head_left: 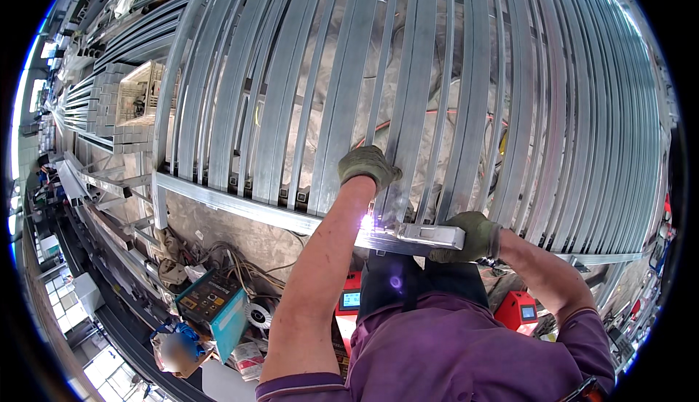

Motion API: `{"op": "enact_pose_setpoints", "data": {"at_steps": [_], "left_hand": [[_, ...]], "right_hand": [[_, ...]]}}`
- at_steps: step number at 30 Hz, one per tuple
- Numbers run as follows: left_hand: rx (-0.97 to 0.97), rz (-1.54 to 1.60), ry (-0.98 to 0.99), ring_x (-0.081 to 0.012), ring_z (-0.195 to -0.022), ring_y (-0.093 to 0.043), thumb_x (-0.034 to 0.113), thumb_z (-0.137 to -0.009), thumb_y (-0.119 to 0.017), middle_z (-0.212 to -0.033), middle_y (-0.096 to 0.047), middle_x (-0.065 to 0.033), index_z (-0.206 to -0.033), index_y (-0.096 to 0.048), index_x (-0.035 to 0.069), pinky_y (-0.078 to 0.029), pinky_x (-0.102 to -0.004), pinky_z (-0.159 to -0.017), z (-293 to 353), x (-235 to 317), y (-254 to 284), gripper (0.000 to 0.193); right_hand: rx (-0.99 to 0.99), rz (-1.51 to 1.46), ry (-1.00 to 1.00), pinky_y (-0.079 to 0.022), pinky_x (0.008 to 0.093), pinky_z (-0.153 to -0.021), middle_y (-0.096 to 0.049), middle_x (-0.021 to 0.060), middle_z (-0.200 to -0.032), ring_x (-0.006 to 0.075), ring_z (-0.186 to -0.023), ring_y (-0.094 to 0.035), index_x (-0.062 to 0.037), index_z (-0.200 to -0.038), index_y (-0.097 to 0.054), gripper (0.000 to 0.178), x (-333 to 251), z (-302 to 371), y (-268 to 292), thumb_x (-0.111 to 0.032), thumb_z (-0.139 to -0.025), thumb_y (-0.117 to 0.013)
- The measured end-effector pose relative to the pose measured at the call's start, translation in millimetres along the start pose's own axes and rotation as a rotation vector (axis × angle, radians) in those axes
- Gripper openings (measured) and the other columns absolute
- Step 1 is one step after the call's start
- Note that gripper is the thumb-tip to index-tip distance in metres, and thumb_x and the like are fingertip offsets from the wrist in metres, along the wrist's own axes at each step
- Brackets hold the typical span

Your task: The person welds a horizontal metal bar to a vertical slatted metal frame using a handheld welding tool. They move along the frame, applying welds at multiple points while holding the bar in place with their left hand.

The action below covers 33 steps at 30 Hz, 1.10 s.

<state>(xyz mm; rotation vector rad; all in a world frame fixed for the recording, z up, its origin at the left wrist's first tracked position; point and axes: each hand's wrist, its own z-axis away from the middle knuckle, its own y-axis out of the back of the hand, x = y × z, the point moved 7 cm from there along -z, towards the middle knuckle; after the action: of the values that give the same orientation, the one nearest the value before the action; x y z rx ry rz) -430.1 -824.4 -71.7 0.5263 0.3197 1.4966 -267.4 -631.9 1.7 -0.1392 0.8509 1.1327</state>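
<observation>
My left hand [368,167], in a dark green glove, is closed around a narrow steel tube [378,107] near its near end. Just below that hand a bright white-violet spark [368,222] flares with smoke at the frame's front rail [240,199]. My right hand [472,236], gloved the same way, grips a silver, box-shaped metal tool [431,235] with a slot in its side. The tool lies along the front rail, its far end pointing toward the spark. My right fingers are partly hidden behind it.
Wide and narrow steel tubes [419,67] run away from me in parallel rows. At lower left stands a teal machine [218,307] among tangled cables [240,263]. Red boxes with small screens [518,312] sit on both sides of my body. A beige crate [138,92] rests on stacked tubing.
</observation>
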Motion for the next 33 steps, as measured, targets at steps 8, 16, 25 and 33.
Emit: {"op": "enact_pose_setpoints", "data": {"at_steps": [8, 16, 25, 33], "left_hand": [[0.02, -0.007, -0.032, -0.0324, -0.123, -0.076, 0.075, -0.091, -0.077, -0.13, -0.08, -0.0163, -0.138, -0.076, 0.007, -0.06, -0.0463, -0.105, -8, -3, -7, 0.083], [0.023, -0.011, -0.027, -0.0332, -0.122, -0.077, 0.075, -0.09, -0.077, -0.128, -0.08, -0.0166, -0.129, -0.08, 0.007, -0.061, -0.0463, -0.105, -3, -1, -3, 0.079], [0.02, -0.02, -0.03, -0.033, -0.123, -0.076, 0.073, -0.092, -0.076, -0.128, -0.08, -0.0165, -0.13, -0.08, 0.007, -0.06, -0.0465, -0.106, -4, -1, -5, 0.076], [0.027, -0.003, -0.008, -0.0317, -0.124, -0.076, 0.073, -0.094, -0.074, -0.13, -0.08, -0.0146, -0.128, -0.081, 0.008, -0.06, -0.0447, -0.106, 1, -5, -1, 0.074]], "right_hand": [[-0.022, 0.044, -0.021, -0.063, 0.0463, -0.086, -0.083, 0.0146, -0.104, 0.0365, -0.098, -0.08, -0.0164, -0.118, -0.083, 0.065, 1, -2, -2, -0.069, -0.08, -0.087], [-0.022, 0.045, -0.06, -0.063, 0.047, -0.086, -0.083, 0.0141, -0.102, 0.0374, -0.097, -0.079, -0.0246, -0.116, -0.084, 0.053, 2, 2, 0, -0.066, -0.084, -0.08], [-0.06, 0.032, -0.09, -0.063, 0.0456, -0.088, -0.084, 0.013, -0.106, 0.0361, -0.1, -0.08, -0.022, -0.119, -0.083, 0.055, -3, 3, 3, -0.064, -0.083, -0.082], [-0.056, -0.008, -0.096, -0.063, 0.0459, -0.089, -0.083, 0.0111, -0.107, 0.0355, -0.102, -0.08, -0.0233, -0.121, -0.082, 0.054, 0, 8, 0, -0.063, -0.084, -0.082]]}}
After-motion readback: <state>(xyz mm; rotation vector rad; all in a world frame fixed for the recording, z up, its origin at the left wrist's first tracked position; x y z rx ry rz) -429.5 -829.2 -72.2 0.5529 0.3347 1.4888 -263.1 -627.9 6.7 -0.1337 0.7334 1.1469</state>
